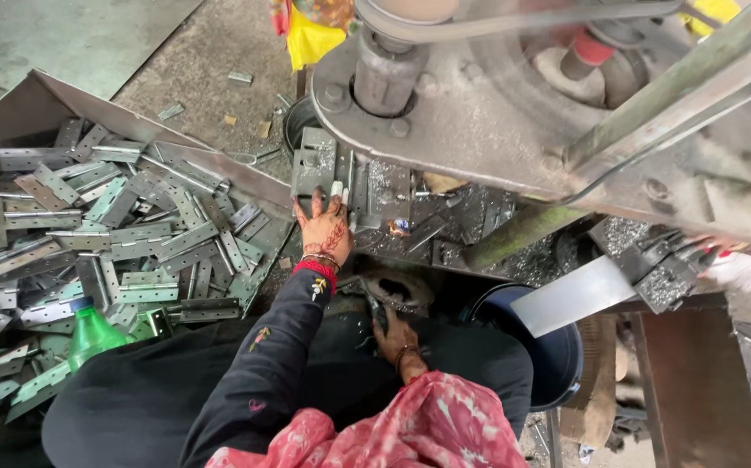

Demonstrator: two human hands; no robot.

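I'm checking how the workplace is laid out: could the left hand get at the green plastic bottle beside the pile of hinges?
Probably yes. The left hand is up at the press, and the green bottle stands by the person's left side among the hinges, with nothing covering it.

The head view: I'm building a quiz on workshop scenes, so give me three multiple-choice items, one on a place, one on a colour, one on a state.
1. Where does the left hand rest?
A. on the green bottle
B. at the metal plate under the press
C. on the blue bucket

2. What colour is the bottle beside the hinge pile?
A. green
B. red
C. white

3. How are the left hand's fingers?
A. clenched in a fist
B. spread flat
C. hidden in a glove

Answers: 1 B, fingertips touch the plate. 2 A, its plastic is green. 3 B, bare fingers are splayed.
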